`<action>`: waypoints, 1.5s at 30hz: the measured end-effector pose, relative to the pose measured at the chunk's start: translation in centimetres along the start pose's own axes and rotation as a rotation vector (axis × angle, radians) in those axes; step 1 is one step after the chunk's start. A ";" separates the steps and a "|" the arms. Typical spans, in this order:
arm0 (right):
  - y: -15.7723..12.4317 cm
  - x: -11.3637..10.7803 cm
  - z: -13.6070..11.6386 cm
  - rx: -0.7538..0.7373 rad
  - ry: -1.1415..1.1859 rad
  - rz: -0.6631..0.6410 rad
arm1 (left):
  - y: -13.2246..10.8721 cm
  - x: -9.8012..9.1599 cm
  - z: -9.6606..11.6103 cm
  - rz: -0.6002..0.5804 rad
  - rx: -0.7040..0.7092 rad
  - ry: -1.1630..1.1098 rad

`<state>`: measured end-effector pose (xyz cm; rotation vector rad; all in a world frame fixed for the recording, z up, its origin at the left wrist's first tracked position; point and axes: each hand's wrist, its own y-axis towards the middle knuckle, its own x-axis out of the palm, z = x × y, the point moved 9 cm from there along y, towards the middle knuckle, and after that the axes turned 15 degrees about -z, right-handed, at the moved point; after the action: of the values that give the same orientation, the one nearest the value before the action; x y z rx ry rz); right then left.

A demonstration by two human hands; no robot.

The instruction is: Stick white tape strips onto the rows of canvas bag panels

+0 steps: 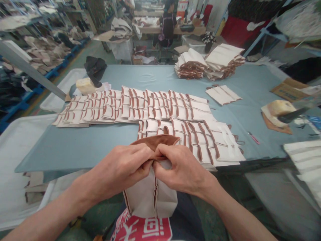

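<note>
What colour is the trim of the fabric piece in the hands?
Reddish-brown trim on a white fabric piece; head view.

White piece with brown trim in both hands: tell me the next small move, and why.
Probably lay the white piece onto the left end of the near row, overlapping its last piece. The left hand and right hand pinch its brown top edge together just before the table, and like pieces lie shingled there in rows.

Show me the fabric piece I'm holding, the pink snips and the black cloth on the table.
fabric piece (150,197): head view, white lower panel.
pink snips (254,138): head view, its pink handle.
black cloth (95,68): head view, centre of heap.
</note>
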<state>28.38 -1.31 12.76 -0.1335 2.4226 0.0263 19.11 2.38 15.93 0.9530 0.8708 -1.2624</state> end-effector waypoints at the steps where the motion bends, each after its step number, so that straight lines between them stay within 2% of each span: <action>1: 0.1 -0.1 0.0 0.005 0.032 -0.008 | -0.3 0.1 0.2 0.008 0.041 0.046; 4: 0.5 -0.1 0.3 0.039 0.156 -0.062 | -1.5 0.5 0.5 0.024 0.139 0.209; 7: 1.0 1.0 1.1 0.095 0.376 -0.197 | -2.5 0.8 0.6 -0.003 0.204 0.296; 10: 1.5 2.6 1.7 0.119 0.624 -0.308 | -2.9 0.8 0.5 -0.033 0.232 0.288; 14: 1.5 3.9 2.5 0.164 0.732 -0.333 | -3.0 1.0 0.4 -0.013 0.215 0.186; 16: 1.2 4.1 2.5 0.171 0.713 -0.318 | -2.9 0.8 -0.1 0.035 0.154 0.057; 18: 1.0 3.4 2.0 0.125 0.637 -0.262 | -2.9 0.3 -0.9 0.074 0.031 -0.066; 20: 0.8 2.4 1.2 0.069 0.519 -0.190 | -2.7 0.1 -1.6 0.050 -0.085 -0.155; 22: 0.6 1.6 0.5 0.033 0.405 -0.139 | -2.4 0.1 -1.9 -0.026 -0.145 -0.226; 25: 0.3 0.8 -0.2 -0.011 0.276 -0.078 | -2.0 0.5 -2.1 -0.158 -0.166 -0.273; 27: 0.1 0.5 -0.4 -0.042 0.182 -0.028 | -1.7 1.1 -2.2 -0.219 -0.148 -0.213; 31: -0.5 0.3 -0.6 -0.100 0.087 0.042 | -1.6 1.3 -1.5 -0.183 -0.009 -0.097; 40: -0.8 0.2 -1.4 -0.211 0.060 0.066 | -0.9 1.7 -3.1 -0.242 -0.118 -0.616; 42: -0.8 0.3 -1.5 -0.229 0.017 0.062 | -0.6 1.7 -3.3 -0.289 -0.135 -0.597; 45: -0.7 0.4 -1.8 -0.243 -0.041 0.046 | -0.5 1.0 -3.3 -0.312 -0.136 -0.419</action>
<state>26.96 -2.15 13.86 -0.1859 2.3738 0.3421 18.64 5.00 13.74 0.4273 0.7765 -1.5750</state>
